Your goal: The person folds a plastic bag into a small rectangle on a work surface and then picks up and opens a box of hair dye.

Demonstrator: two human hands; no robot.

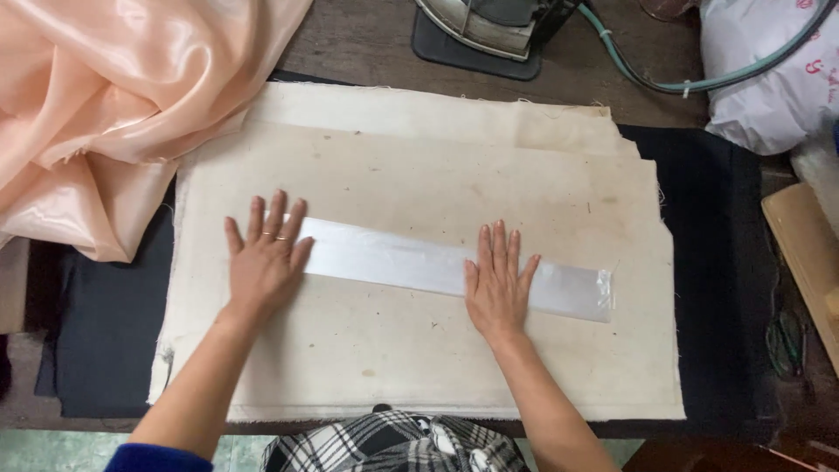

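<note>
Both hands flat on a white strip, smoothing it out on the pressing cloth.

Going left to right: peach satin point(105, 114) is heaped at the far left, partly over the cream cloth point(419, 350) that covers a dark pad point(105, 332). The left hand point(265, 262) lies palm down with fingers spread open on the strip's point(393, 260) left end, not gripping anything. The strip runs slightly downhill across the middle of the cloth, and the right hand point(498, 284) presses flat on it with fingers straight and close together. An iron point(489, 26) sits up top, a white bag point(769, 79) at right. Looks like the flattening stage; I'd guess the next bit needs the strip kept wrinkle-free.
</note>
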